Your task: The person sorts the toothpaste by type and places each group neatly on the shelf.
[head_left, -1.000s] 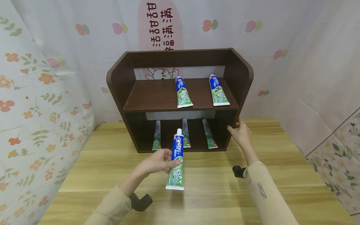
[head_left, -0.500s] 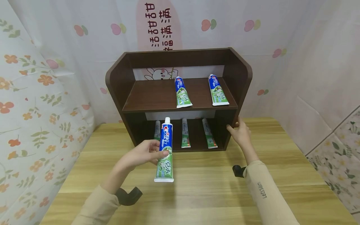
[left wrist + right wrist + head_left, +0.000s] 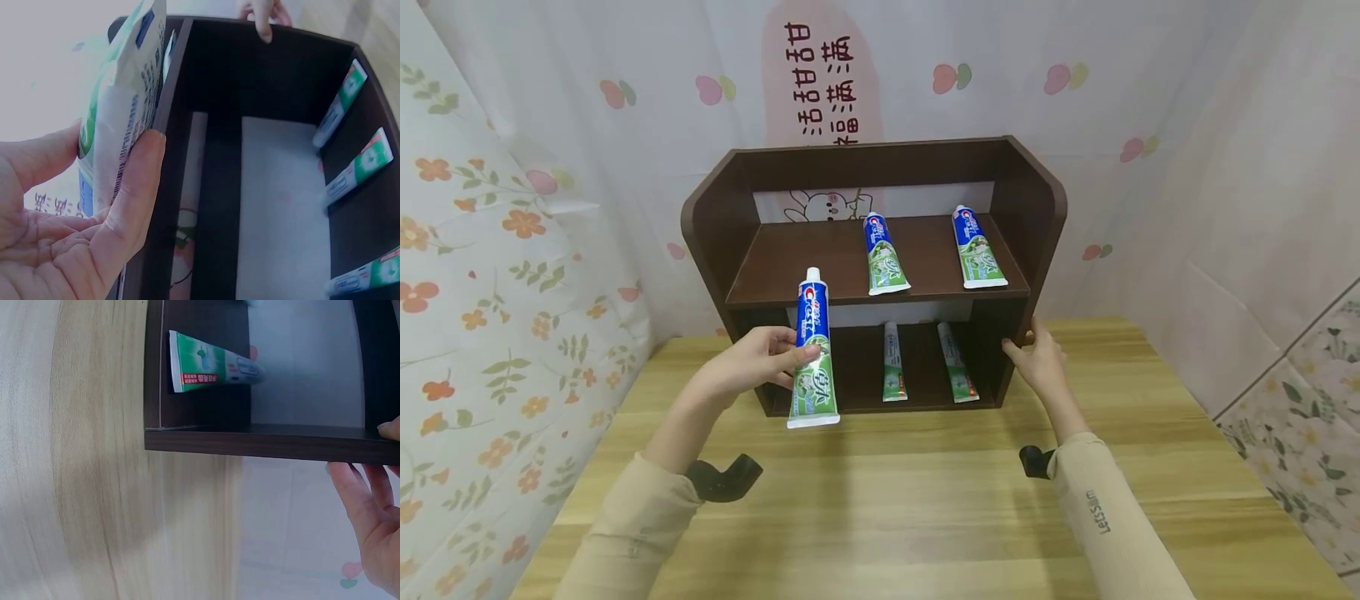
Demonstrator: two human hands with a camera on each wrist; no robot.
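Observation:
My left hand (image 3: 760,360) grips a blue, green and white toothpaste tube (image 3: 812,354) upright, cap up, in front of the left part of a dark brown two-tier shelf (image 3: 730,208). In the left wrist view thumb and fingers pinch the tube (image 3: 128,94) beside the shelf's edge. My right hand (image 3: 1036,360) holds the shelf's right side wall; its fingers (image 3: 369,506) lie along the panel (image 3: 262,437). Two tubes (image 3: 883,254) (image 3: 977,248) lie on the upper tier. Two more (image 3: 891,362) (image 3: 957,362) show on the lower tier; the held tube hides the lower left.
The shelf stands at the back of a light wooden table (image 3: 925,500), against a white backdrop with printed flowers and characters (image 3: 820,75). Floral cloth (image 3: 490,275) hangs close on the left, and a tiled wall (image 3: 1300,392) rises on the right.
My left hand has lifted the tube up and to the left, from over the table's middle to in front of the shelf's left side. The right hand has stayed on the shelf's wall.

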